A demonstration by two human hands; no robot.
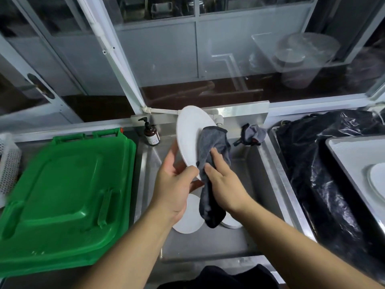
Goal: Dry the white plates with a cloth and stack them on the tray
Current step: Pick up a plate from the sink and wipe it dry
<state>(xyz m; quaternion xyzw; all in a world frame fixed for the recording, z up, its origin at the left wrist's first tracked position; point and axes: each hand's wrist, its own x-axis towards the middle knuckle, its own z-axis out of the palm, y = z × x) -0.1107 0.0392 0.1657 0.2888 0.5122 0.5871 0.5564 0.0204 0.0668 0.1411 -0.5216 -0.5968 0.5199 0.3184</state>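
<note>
My left hand grips the lower edge of a white plate, held tilted on edge above the steel sink. Against the plate's right face my right hand presses a grey cloth, whose dark tail hangs down below the hand. More white plates lie in the sink bottom under my hands, partly hidden by the cloth and my wrists. At the far right a tray holds a white plate, cut off by the frame edge.
A green plastic bin lid lies left of the sink. A brown pump bottle stands at the sink's back left corner. Another grey rag hangs at the back right. A black plastic bag sits between sink and tray.
</note>
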